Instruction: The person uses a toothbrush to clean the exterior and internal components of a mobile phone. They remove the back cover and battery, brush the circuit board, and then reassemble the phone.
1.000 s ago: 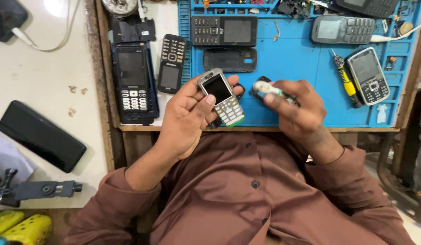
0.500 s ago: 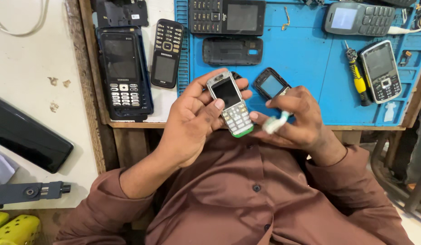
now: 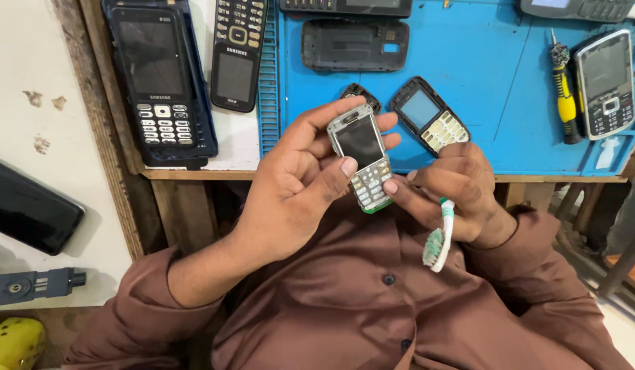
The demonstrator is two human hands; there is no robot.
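phones crowd a blue mat

on the counter [image 3: 194, 174], the left hand [image 3: 300, 185] pinches a silver keypad phone [image 3: 362, 156] above the mat's [image 3: 468, 62] near edge; the right hand [image 3: 454, 195], fingers curled, grips a toothbrush [image 3: 439, 240] and touches the phone's lower end.

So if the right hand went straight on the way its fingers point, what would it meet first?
The right hand points leftward at the small phone held by the left hand; its fingertip seems already at the keypad, so likely the phone first.
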